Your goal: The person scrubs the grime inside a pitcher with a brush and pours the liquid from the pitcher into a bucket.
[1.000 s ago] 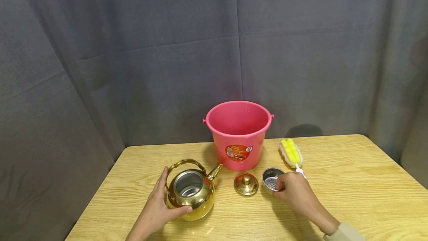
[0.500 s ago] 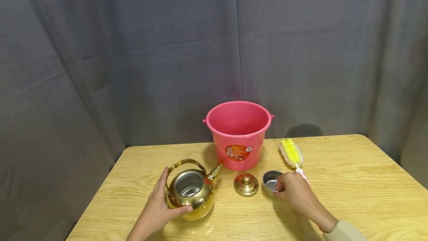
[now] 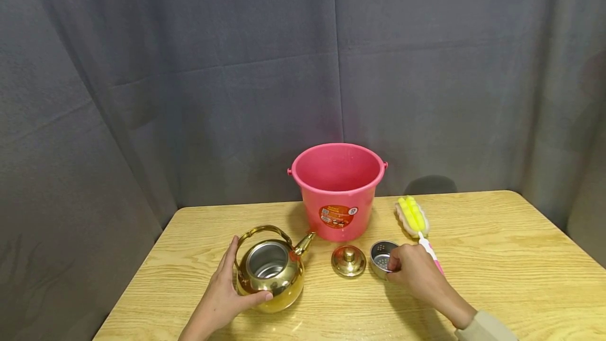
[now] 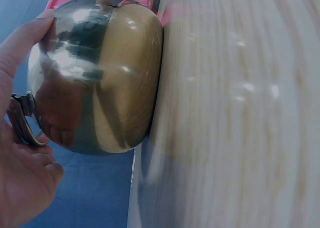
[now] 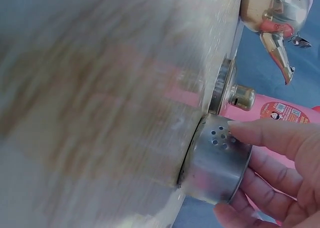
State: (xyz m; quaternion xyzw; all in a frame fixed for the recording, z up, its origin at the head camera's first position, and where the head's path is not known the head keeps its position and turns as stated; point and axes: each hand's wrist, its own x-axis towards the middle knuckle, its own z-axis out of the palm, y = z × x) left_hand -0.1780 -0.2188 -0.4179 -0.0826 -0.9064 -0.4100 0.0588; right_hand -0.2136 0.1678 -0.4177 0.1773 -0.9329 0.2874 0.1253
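A shiny gold kettle [image 3: 278,294] stands uncovered on the table at left, its steel inside showing. My left hand [image 3: 221,291] holds it from the left side, thumb on the body and fingers by the arched handle [image 4: 22,125]. Right of centre is a small steel strainer basket [image 5: 212,160] with punched holes. The rim is pinched between the thumb and fingers of my right hand [image 3: 416,272]; the basket is upright, at or very near the tabletop. Between kettle and basket lies the gold lid [image 3: 349,261], knob up.
Behind the lid stands a pink bucket [image 3: 338,212] with an orange label. To its right lies a sponge brush [image 3: 413,217], yellow and white, its handle partly behind my right hand. The wooden table [image 3: 199,236] ends at a grey curtain [image 3: 227,93].
My right hand has shifted the strainer basket slightly, first toward me and then a little left, and more of the brush handle shows. The left hand and kettle have stayed still.
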